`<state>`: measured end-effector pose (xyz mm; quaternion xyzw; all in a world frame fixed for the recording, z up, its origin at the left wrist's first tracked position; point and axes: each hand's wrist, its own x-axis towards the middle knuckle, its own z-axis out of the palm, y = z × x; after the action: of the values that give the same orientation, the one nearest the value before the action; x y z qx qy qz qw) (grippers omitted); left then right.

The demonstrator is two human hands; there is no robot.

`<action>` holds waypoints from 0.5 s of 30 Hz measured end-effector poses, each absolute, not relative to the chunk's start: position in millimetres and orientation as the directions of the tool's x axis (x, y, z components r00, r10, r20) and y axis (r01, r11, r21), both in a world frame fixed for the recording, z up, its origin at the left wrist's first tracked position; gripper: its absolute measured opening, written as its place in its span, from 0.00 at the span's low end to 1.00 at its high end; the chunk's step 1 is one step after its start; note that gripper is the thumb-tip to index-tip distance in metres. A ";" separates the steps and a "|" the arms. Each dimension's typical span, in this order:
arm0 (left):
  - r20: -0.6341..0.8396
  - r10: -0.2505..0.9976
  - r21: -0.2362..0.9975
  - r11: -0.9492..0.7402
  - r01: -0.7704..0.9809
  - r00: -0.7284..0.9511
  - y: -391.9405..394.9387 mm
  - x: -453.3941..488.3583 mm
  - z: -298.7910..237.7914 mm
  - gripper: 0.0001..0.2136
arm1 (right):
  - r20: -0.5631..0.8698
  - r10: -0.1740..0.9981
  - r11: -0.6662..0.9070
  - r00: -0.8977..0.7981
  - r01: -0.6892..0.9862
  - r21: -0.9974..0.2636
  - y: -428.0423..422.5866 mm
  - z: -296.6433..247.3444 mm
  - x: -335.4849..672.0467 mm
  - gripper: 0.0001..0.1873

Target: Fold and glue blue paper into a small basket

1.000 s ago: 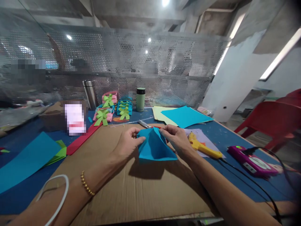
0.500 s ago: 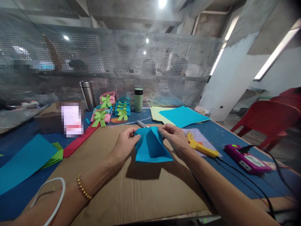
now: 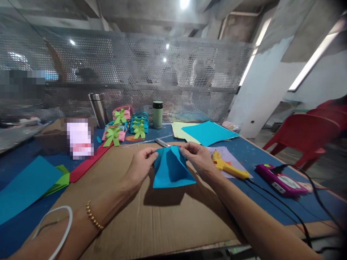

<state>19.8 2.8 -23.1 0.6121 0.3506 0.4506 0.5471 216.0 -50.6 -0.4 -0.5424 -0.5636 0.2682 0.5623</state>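
Note:
A folded blue paper sheet (image 3: 172, 169) is held up over a brown cardboard sheet (image 3: 141, 216). My left hand (image 3: 141, 167) pinches its upper left corner and my right hand (image 3: 197, 159) pinches its upper right corner, so the paper bulges between them. Both hands are closed on the paper. My left wrist wears a gold bead bracelet (image 3: 93, 216). Scissors (image 3: 162, 143) lie just behind the paper.
A yellow glue gun (image 3: 226, 166) and a purple device (image 3: 279, 178) with a black cable lie to the right. Blue and pale yellow sheets (image 3: 206, 133) lie behind. Bow-topped paper baskets (image 3: 127, 124), a steel flask (image 3: 94, 108) and a green tumbler (image 3: 157, 115) stand at the back. A red chair (image 3: 309, 133) is at right.
The hands and the blue paper have kept their grip; the view has drifted slightly, and the paper's fold looks a little narrower.

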 end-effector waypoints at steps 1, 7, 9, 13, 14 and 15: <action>0.165 0.926 0.986 -0.153 -0.060 0.341 4.2 19.3 -23.4 0.13 | 0.343 0.914 0.273 0.215 0.300 -0.914 -50.0 -1.4 216.3 0.16; 0.150 0.931 0.989 -0.146 -0.036 0.332 6.2 17.8 -23.2 0.13 | 0.311 0.931 0.261 0.192 0.247 -0.933 -47.1 -5.1 217.7 0.14; 0.158 0.932 0.987 -0.161 -0.019 0.326 4.9 17.8 -22.4 0.13 | 0.306 0.930 0.255 0.202 0.245 -0.936 -47.1 -4.9 217.4 0.13; 0.173 0.934 0.983 -0.184 0.007 0.312 2.4 17.9 -20.5 0.14 | 0.304 0.931 0.252 0.203 0.243 -0.936 -48.3 -3.2 216.4 0.12; 0.176 0.935 0.982 -0.190 0.016 0.308 2.3 17.8 -20.0 0.13 | 0.304 0.931 0.254 0.202 0.241 -0.937 -48.9 -2.5 216.2 0.11; 0.182 0.935 0.980 -0.200 0.027 0.303 2.3 17.7 -19.6 0.13 | 0.304 0.931 0.254 0.203 0.240 -0.937 -49.6 -1.6 215.9 0.11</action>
<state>17.7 2.3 -19.6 0.6300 0.3817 0.4504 0.5045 215.9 -49.6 -1.6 -0.5292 -0.5530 0.3047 0.5669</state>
